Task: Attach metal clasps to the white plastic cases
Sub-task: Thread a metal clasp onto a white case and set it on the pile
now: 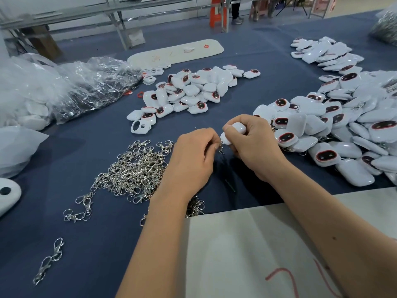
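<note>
Fixing a clasp on a white case

My right hand [255, 145] grips a white case [233, 133] while my left hand [193, 160] pinches a small metal clasp [221, 149] at its lower edge, above the blue table [103, 244], near the heap of clasps [133, 171].

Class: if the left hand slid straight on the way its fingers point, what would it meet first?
Probably the white case held by the right hand; the left hand already pinches the clasp beside it.

We see white cases [194, 91] with red-rimmed dark ovals, silver clasps [133, 173], navy tablecloth [96, 233], orange stool [218, 15].
</note>
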Action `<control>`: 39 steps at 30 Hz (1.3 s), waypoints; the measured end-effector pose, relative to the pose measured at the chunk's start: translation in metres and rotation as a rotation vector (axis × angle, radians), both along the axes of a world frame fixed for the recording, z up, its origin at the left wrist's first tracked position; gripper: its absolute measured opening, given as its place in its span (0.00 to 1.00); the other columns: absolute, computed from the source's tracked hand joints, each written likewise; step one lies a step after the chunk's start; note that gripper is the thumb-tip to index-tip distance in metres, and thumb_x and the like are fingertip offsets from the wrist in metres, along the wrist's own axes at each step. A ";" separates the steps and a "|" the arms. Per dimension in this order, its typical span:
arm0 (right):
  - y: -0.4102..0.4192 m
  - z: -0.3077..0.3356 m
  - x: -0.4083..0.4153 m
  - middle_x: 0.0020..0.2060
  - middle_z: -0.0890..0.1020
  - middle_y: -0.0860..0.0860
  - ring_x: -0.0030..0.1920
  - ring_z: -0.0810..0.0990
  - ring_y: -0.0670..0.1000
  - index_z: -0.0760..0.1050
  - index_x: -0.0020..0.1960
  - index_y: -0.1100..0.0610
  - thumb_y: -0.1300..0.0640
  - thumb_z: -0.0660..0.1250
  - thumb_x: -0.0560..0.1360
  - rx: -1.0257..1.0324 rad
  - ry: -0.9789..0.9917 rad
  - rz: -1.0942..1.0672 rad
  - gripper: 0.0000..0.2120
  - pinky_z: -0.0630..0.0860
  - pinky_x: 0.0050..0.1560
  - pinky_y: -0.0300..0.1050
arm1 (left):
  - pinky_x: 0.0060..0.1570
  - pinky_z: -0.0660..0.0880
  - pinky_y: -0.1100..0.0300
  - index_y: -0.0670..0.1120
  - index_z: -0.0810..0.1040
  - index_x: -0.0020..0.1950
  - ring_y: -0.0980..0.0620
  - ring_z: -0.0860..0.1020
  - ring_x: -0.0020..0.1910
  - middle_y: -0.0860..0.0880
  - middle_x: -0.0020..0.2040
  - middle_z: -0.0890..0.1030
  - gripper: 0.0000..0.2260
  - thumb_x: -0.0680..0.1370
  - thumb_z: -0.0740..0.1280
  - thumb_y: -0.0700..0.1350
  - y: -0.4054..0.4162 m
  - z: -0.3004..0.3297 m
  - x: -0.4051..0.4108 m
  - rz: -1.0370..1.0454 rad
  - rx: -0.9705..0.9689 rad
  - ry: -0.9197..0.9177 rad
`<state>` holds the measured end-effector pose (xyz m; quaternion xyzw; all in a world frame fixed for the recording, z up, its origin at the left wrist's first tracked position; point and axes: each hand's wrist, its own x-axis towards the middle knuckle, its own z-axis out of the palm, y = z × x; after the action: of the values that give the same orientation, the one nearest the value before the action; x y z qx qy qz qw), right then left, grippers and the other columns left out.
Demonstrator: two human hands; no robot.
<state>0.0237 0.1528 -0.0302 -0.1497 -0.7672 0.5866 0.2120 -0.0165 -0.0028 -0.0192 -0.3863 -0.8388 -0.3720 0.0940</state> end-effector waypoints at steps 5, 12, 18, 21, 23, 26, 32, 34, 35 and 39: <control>-0.002 0.002 0.001 0.28 0.79 0.43 0.27 0.72 0.42 0.80 0.42 0.54 0.58 0.67 0.76 0.083 -0.012 -0.005 0.06 0.69 0.29 0.35 | 0.44 0.73 0.48 0.45 0.78 0.44 0.50 0.73 0.39 0.55 0.37 0.77 0.06 0.77 0.66 0.36 0.003 0.001 0.003 0.062 -0.044 0.007; -0.004 0.003 0.003 0.33 0.81 0.45 0.31 0.75 0.41 0.79 0.41 0.54 0.58 0.67 0.76 0.196 -0.014 -0.022 0.06 0.71 0.34 0.33 | 0.51 0.74 0.45 0.45 0.80 0.47 0.44 0.78 0.46 0.50 0.43 0.82 0.05 0.80 0.65 0.38 0.010 0.004 0.009 0.178 -0.125 -0.063; -0.007 0.007 0.002 0.25 0.76 0.45 0.25 0.71 0.44 0.79 0.41 0.59 0.60 0.65 0.76 -0.032 -0.051 -0.047 0.07 0.68 0.27 0.38 | 0.51 0.74 0.46 0.44 0.80 0.47 0.46 0.78 0.46 0.49 0.43 0.82 0.06 0.80 0.65 0.37 0.014 0.004 0.008 0.174 -0.050 -0.068; -0.007 0.010 0.004 0.24 0.72 0.48 0.20 0.64 0.45 0.77 0.43 0.61 0.64 0.61 0.77 -0.380 -0.004 0.013 0.07 0.59 0.22 0.34 | 0.48 0.74 0.58 0.43 0.80 0.46 0.53 0.77 0.44 0.51 0.43 0.81 0.04 0.79 0.68 0.36 0.012 0.004 0.007 0.115 0.173 -0.076; -0.005 0.013 0.006 0.25 0.70 0.49 0.21 0.61 0.45 0.77 0.41 0.58 0.65 0.60 0.78 -0.523 0.017 0.088 0.10 0.55 0.23 0.35 | 0.46 0.74 0.65 0.45 0.81 0.46 0.56 0.79 0.47 0.53 0.45 0.82 0.04 0.78 0.70 0.37 0.013 0.004 0.007 0.096 0.276 -0.136; -0.002 0.015 0.008 0.26 0.70 0.48 0.22 0.59 0.44 0.77 0.40 0.56 0.63 0.60 0.80 -0.613 0.004 0.147 0.13 0.54 0.22 0.35 | 0.44 0.78 0.64 0.47 0.83 0.46 0.59 0.82 0.46 0.54 0.45 0.85 0.07 0.76 0.73 0.36 0.014 0.004 0.006 0.070 0.384 -0.293; -0.004 0.018 0.009 0.26 0.69 0.48 0.22 0.59 0.43 0.76 0.42 0.56 0.62 0.60 0.81 -0.654 -0.033 0.186 0.10 0.55 0.20 0.35 | 0.44 0.77 0.66 0.49 0.83 0.45 0.58 0.81 0.39 0.55 0.40 0.84 0.09 0.75 0.74 0.35 0.013 0.006 0.007 0.094 0.455 -0.261; -0.004 0.018 0.009 0.27 0.69 0.48 0.22 0.60 0.43 0.76 0.42 0.56 0.61 0.61 0.82 -0.668 -0.039 0.191 0.11 0.55 0.19 0.35 | 0.43 0.77 0.66 0.49 0.83 0.43 0.57 0.81 0.38 0.54 0.39 0.84 0.09 0.75 0.75 0.35 0.013 0.005 0.008 0.107 0.468 -0.262; -0.004 0.018 0.009 0.27 0.70 0.48 0.23 0.60 0.44 0.76 0.42 0.55 0.60 0.61 0.82 -0.675 -0.037 0.192 0.11 0.55 0.19 0.35 | 0.43 0.76 0.66 0.48 0.83 0.43 0.56 0.81 0.38 0.54 0.38 0.84 0.08 0.74 0.75 0.35 0.014 0.005 0.008 0.116 0.461 -0.257; -0.002 0.015 0.009 0.29 0.71 0.49 0.23 0.63 0.44 0.75 0.43 0.56 0.56 0.63 0.84 -0.675 -0.008 0.204 0.11 0.56 0.20 0.34 | 0.41 0.78 0.63 0.47 0.84 0.41 0.52 0.82 0.37 0.55 0.37 0.84 0.08 0.74 0.75 0.35 0.014 0.002 0.004 0.162 0.448 -0.251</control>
<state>0.0326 0.1508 -0.0153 -0.1361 -0.5417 0.8248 0.0879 -0.0126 0.0111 -0.0175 -0.2383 -0.7689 -0.5846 0.1016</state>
